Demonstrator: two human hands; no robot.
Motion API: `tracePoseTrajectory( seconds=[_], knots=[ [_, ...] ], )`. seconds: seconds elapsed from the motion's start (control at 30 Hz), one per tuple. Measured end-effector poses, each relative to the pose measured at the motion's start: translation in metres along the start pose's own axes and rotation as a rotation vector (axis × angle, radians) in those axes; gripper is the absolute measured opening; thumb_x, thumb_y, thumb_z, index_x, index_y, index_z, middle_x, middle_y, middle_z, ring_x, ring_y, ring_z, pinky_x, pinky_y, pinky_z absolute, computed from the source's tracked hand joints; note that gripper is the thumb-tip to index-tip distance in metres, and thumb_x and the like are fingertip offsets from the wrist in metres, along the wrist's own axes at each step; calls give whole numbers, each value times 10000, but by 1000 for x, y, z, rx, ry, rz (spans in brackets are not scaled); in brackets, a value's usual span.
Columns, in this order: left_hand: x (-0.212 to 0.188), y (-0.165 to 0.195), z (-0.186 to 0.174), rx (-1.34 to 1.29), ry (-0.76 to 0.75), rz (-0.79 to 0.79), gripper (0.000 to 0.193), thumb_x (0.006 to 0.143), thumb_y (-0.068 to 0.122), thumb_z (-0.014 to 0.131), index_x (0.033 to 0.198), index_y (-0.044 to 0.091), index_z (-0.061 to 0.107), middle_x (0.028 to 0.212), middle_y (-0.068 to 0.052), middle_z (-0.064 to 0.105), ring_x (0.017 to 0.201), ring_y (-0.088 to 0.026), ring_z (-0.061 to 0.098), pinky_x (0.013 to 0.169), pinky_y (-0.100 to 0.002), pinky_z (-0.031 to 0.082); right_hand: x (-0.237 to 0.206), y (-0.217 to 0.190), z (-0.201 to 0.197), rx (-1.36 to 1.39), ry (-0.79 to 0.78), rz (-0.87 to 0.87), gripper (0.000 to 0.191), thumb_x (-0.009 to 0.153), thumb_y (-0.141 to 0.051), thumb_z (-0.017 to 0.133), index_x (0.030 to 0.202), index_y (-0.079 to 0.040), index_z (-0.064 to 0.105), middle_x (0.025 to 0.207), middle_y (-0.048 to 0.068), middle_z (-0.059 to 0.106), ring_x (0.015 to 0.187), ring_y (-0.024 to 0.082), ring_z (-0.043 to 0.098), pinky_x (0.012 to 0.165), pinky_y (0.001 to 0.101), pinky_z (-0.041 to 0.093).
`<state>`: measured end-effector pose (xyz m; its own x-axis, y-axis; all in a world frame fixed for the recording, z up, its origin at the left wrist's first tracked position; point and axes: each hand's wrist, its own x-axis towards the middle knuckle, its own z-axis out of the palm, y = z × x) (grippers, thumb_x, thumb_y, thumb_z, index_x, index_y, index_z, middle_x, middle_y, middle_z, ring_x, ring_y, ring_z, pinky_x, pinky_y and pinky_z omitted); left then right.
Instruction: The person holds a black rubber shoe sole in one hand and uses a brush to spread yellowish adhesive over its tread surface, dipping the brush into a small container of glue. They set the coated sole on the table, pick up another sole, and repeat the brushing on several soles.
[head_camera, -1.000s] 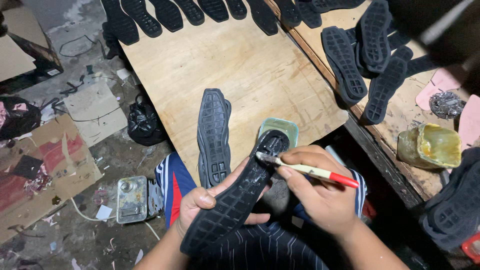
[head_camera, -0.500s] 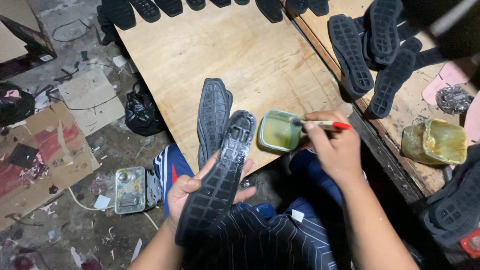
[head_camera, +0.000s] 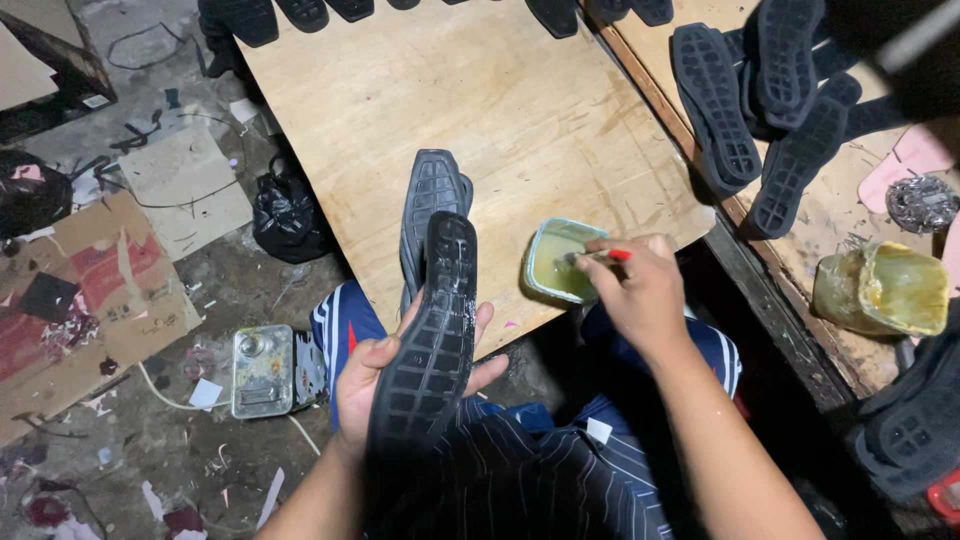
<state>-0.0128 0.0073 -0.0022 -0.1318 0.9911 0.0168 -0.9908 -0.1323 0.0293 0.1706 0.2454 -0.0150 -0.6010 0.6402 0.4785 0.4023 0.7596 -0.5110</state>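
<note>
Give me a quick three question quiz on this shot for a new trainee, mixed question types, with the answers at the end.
1. True or false: the left hand holds a black shoe sole with its tread side facing the camera.
2. Where is the tip of the red-handled brush in the right hand?
A. On the held sole
B. In the small green tub of glue
C. On the floor
3. Fill in: a second sole lies flat on the ____ board, just beyond the held one.

Key: 1 true. 2 B. 3 wooden.
</note>
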Motion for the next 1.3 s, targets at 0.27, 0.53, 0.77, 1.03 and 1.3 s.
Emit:
tracePoseTrajectory(
  seconds=[0.27, 0.53, 0.77, 1.03, 1.3],
  knots=[
    [18, -2, 12, 45, -56, -48, 827, 858, 252, 563, 1626, 86, 305, 1635, -170, 385, 1578, -295, 260, 1294, -631, 114, -19, -30, -44, 434, -175, 412, 146, 980, -115, 703, 1083, -17, 737, 942, 131, 759, 843, 213, 714, 739, 317, 556],
    [41, -13, 28, 86, -40, -53, 852, 860, 219, 530, 1657, 85, 260, 1601, -159, 429, 1494, -255, 401, 1296, -543, 217, -50, -74, -69, 1001, -186, 498, 226, 927, -6, 676, 1142, 36, 622, 1048, 161, 769, 908, 215, 737, 822, 353, 614],
    [46, -19, 27, 106, -168, -75, 791, 975, 218, 517, 1714, 65, 279, 1480, -197, 560, 1275, -339, 577, 1155, -448, 440, -40, -94, -62, 821, -166, 209, 196, 954, 13, 684, 1140, 27, 625, 1100, 146, 747, 1023, 210, 715, 922, 323, 570],
    [56, -13, 37, 131, -85, -8, 886, 884, 225, 522, 1704, 150, 194, 1620, -138, 441, 1439, -254, 478, 1242, -518, 329, -52, -117, -80, 649, -273, -26, 162, 873, 5, 773, 1010, 15, 688, 1033, 120, 763, 950, 214, 771, 839, 304, 612],
    [64, -21, 39, 83, -132, -25, 891, 903, 227, 503, 1730, 171, 175, 1638, -84, 406, 1510, -243, 365, 1308, -604, 203, -29, -124, -82, 510, -103, -79, 160, 907, 17, 744, 1052, 25, 676, 1081, 142, 739, 1028, 244, 745, 885, 333, 594]
  ],
)
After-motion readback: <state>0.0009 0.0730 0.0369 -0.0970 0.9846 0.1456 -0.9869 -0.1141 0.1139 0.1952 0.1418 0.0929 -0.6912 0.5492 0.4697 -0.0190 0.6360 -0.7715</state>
